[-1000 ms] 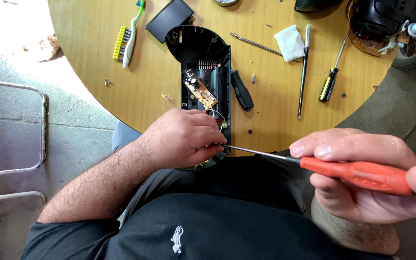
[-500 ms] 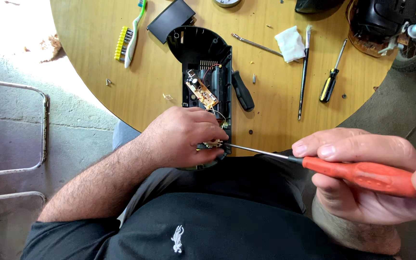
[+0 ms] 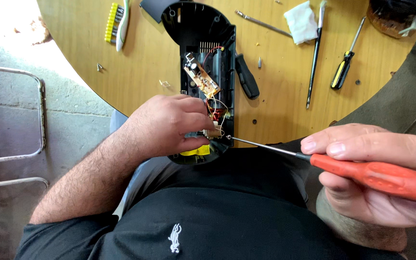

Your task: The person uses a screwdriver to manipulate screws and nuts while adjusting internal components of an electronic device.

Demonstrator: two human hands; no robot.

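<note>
Left hand (image 3: 169,125) covers black casing (image 3: 203,29) — yellow label (image 3: 194,152) beneath.

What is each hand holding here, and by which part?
Right hand holds the screwdriver by its orange handle. Left hand grips the opened black device at its near end.

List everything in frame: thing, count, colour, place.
table: 1, round, wood.
opened device case: 1, black, table centre, overhanging near edge.
circuit board: 1, tan, inside case.
brush: 1, yellow bristles, table left.
black handle: 1, right of case.
yellow-black screwdriver: 1, table right.
long dark tool: 1, beside it.
white cloth: 1, table top.
metal frame: 1, grey, floor left.
left hand: on case's near end.
right hand: holds orange screwdriver, tip at case.
</note>
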